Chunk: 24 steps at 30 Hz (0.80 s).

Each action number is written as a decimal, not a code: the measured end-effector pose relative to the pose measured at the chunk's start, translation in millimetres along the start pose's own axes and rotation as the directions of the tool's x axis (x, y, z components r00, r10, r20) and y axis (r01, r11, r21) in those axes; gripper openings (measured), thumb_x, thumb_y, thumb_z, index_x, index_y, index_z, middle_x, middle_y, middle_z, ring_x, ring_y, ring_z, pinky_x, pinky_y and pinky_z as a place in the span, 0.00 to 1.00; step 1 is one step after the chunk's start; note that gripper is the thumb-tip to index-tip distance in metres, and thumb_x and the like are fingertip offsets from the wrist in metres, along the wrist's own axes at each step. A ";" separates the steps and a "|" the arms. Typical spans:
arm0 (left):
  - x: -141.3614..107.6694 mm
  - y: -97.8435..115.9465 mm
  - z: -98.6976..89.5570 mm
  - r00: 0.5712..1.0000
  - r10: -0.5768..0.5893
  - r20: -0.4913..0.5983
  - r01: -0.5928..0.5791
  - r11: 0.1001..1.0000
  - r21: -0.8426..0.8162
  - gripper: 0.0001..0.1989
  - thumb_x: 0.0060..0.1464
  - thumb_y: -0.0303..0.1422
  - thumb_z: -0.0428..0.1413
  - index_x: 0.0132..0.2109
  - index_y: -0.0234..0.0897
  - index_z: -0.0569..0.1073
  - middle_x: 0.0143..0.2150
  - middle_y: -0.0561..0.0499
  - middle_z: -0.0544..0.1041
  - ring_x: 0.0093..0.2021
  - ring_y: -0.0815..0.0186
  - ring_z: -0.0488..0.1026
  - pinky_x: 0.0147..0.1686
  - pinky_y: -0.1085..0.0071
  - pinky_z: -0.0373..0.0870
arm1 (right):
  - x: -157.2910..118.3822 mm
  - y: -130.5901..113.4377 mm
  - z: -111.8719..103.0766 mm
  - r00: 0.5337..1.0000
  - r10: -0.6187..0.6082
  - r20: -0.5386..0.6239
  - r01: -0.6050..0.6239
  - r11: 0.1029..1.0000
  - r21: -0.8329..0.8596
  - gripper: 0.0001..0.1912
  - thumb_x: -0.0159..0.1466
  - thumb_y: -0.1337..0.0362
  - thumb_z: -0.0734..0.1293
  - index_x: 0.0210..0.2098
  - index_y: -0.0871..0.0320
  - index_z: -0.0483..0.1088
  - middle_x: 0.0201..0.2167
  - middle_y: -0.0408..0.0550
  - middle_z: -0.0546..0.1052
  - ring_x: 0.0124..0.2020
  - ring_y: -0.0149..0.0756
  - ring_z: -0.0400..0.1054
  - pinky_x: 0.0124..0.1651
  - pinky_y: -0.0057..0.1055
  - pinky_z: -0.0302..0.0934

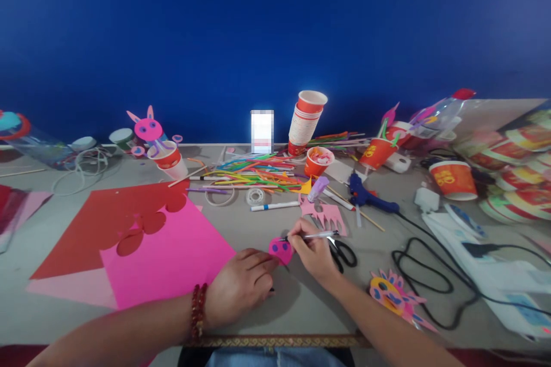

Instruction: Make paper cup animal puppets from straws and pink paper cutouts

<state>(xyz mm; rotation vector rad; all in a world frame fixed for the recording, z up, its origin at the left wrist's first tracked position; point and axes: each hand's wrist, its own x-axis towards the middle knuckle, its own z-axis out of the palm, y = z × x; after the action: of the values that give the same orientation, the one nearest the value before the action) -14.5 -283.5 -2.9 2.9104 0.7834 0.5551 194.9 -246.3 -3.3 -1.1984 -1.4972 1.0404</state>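
A small pink paper disc (280, 252) with two blue-purple ovals lies on the grey table. My right hand (313, 252) pinches a pen (316, 235), its tip at the disc's upper part. The fingertips of my left hand (243, 284) rest at the disc's left edge; its fingers are close together, and a red bead bracelet circles the wrist. Pink paper (172, 258) with round cut-outs lies to the left, over red paper (92, 223). Just right of my right hand are black-handled scissors (344, 253), partly hidden.
Behind lie coloured pipe cleaners (253, 175), a tape roll (255, 197), a marker (274, 206) and stacked paper cups (306, 120). A blue glue gun (370, 195) with its black cable lies right, near a yellow-and-pink paper figure (394, 295). A pink rabbit figure (148, 129) stands at back left.
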 end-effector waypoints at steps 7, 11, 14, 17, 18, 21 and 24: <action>-1.6 -1.3 2.9 1.000 0.003 -0.001 -0.003 0.999 -0.033 0.09 0.64 0.37 0.55 0.38 0.36 0.72 0.54 0.46 0.77 0.56 0.62 0.71 0.54 0.63 0.67 | -4.2 9.4 -16.8 0.997 -0.022 0.070 0.031 0.992 -0.124 0.09 0.59 0.69 0.61 0.24 0.55 0.63 0.19 0.37 0.63 0.20 0.29 0.57 0.23 0.26 0.49; 0.6 -0.2 -1.9 1.000 0.002 -0.005 -0.002 0.999 -0.036 0.09 0.64 0.37 0.55 0.38 0.35 0.71 0.52 0.45 0.78 0.55 0.62 0.72 0.54 0.63 0.68 | -9.3 15.3 -19.4 0.993 -0.053 0.108 0.075 0.973 -0.217 0.08 0.60 0.70 0.61 0.25 0.55 0.63 0.20 0.38 0.64 0.22 0.30 0.58 0.25 0.27 0.49; 0.8 0.3 -2.9 1.000 0.003 0.002 -0.003 0.999 -0.036 0.09 0.65 0.36 0.54 0.38 0.35 0.71 0.53 0.45 0.78 0.55 0.62 0.72 0.54 0.63 0.68 | -10.3 15.8 -18.0 0.994 -0.045 0.099 0.067 0.972 -0.223 0.08 0.62 0.69 0.61 0.26 0.55 0.63 0.20 0.38 0.65 0.22 0.30 0.59 0.25 0.27 0.50; 0.3 0.5 -1.7 1.000 0.000 0.006 0.000 1.000 -0.030 0.10 0.65 0.36 0.53 0.38 0.35 0.71 0.54 0.45 0.77 0.55 0.62 0.71 0.54 0.63 0.68 | -9.4 13.5 -16.9 0.994 -0.048 0.097 0.069 0.969 -0.235 0.08 0.62 0.68 0.61 0.26 0.55 0.63 0.20 0.38 0.65 0.22 0.30 0.59 0.25 0.27 0.51; 0.4 0.6 -1.4 1.000 -0.002 0.003 0.002 1.000 -0.027 0.10 0.66 0.36 0.53 0.38 0.35 0.71 0.55 0.44 0.77 0.55 0.62 0.72 0.54 0.63 0.68 | -8.9 12.5 -16.8 0.993 -0.052 0.101 0.076 0.967 -0.245 0.08 0.62 0.68 0.61 0.26 0.55 0.63 0.20 0.38 0.65 0.22 0.30 0.59 0.25 0.27 0.51; 1.3 0.7 -1.8 1.000 0.001 -0.012 -0.001 1.000 -0.029 0.10 0.66 0.36 0.53 0.38 0.35 0.71 0.55 0.44 0.77 0.55 0.62 0.72 0.54 0.63 0.68 | -7.4 9.8 -16.7 0.992 -0.061 0.114 0.089 0.961 -0.260 0.08 0.61 0.68 0.61 0.25 0.55 0.63 0.20 0.38 0.65 0.22 0.31 0.59 0.25 0.27 0.51; 2.3 0.7 -3.2 1.000 0.003 -0.013 -0.003 0.999 -0.035 0.09 0.65 0.36 0.53 0.38 0.35 0.71 0.54 0.45 0.77 0.55 0.62 0.72 0.54 0.64 0.68 | -6.8 9.3 -16.7 0.991 -0.062 0.115 0.091 0.959 -0.270 0.08 0.61 0.68 0.60 0.25 0.55 0.63 0.20 0.38 0.65 0.22 0.31 0.59 0.26 0.27 0.51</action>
<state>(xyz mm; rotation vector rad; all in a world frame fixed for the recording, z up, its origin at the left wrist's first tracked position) -13.6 -283.0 0.9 2.8790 0.7633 0.5832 213.7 -250.3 -9.7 -1.2798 -1.8020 0.8749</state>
